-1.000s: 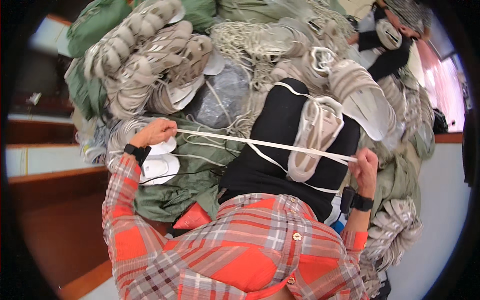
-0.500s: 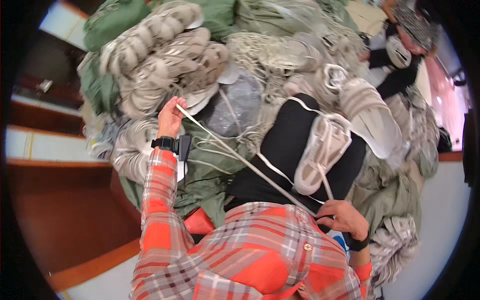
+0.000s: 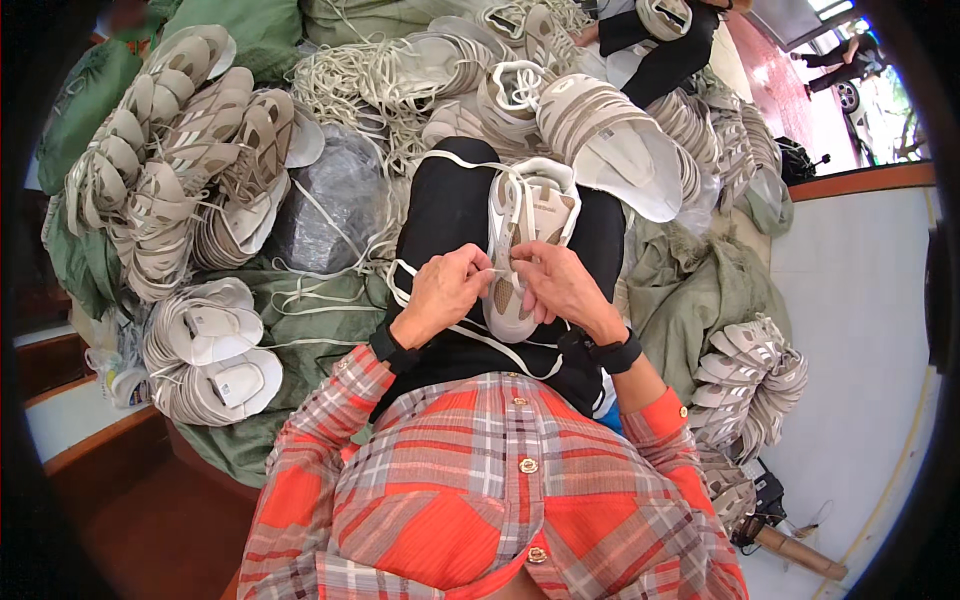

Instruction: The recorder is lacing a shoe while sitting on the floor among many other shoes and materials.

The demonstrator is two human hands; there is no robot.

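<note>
A beige and white shoe upper (image 3: 548, 210) lies across my black-trousered lap, toe toward me. My left hand (image 3: 443, 295) is closed in a pinch at its left side, with a thin pale lace end just at the fingertips. Over the front of the upper, my right hand (image 3: 565, 285) is also closed, its fingertips pinching the lace close to the eyelets. The fingertips of both hands nearly meet. A long off-white shoelace (image 3: 492, 345) loops round the upper and over my thighs.
Stacked shoe uppers (image 3: 165, 150) lie at the left, and more (image 3: 625, 150) beyond my knees. A heap of loose laces (image 3: 345, 85) is at the back beside a plastic-wrapped bundle (image 3: 330, 200). Green cloth (image 3: 680, 290) spreads underneath. Another person's dark-clad leg (image 3: 660, 50) shows at the far right.
My left hand has come back from far left, where it held a lace stretched out. My right hand has risen from my waist to the upper. The view has shifted.
</note>
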